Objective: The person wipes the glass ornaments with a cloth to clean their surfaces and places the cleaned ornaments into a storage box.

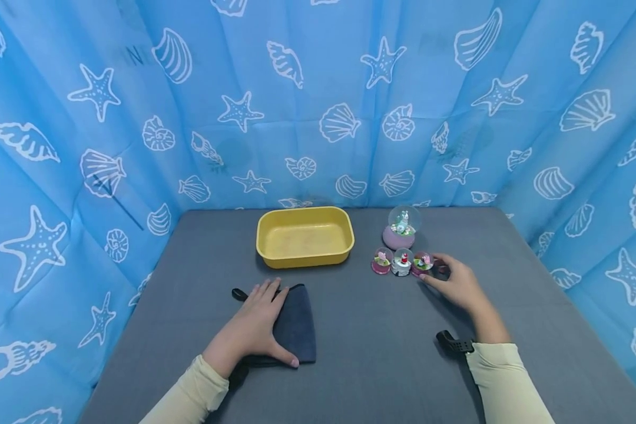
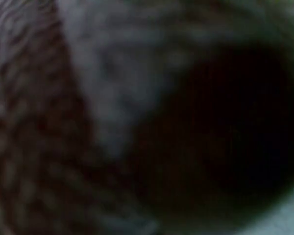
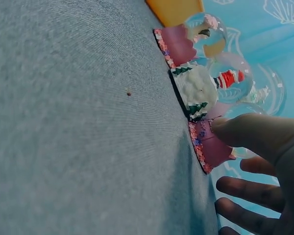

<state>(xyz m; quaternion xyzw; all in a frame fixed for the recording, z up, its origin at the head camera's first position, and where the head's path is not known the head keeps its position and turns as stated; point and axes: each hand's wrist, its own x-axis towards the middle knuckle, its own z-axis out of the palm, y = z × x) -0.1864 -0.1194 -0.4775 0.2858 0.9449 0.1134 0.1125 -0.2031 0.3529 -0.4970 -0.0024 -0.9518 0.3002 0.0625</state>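
Note:
My left hand point(image 1: 255, 324) rests spread over a folded dark blue-grey cloth point(image 1: 299, 330) with a black loop, covering part of it. The left wrist view is dark and blurred. At the right, my right hand point(image 1: 458, 285) is beside a small pink-based snow globe point(image 1: 423, 262), the rightmost of a row. In the right wrist view its thumb point(image 3: 228, 128) touches the front of that globe's base, while the other fingers are loosely bent beside it. A white-based snow globe point(image 1: 402, 263) is in the middle, and another pink-based snow globe point(image 1: 381, 261) stands left.
A larger snow globe point(image 1: 399, 237) with a lilac base stands behind the row. A yellow tray point(image 1: 304, 259) sits at the back of the grey table point(image 1: 371, 353). The blue shell-print curtain point(image 1: 318, 153) hangs along the table's far edge and sides.

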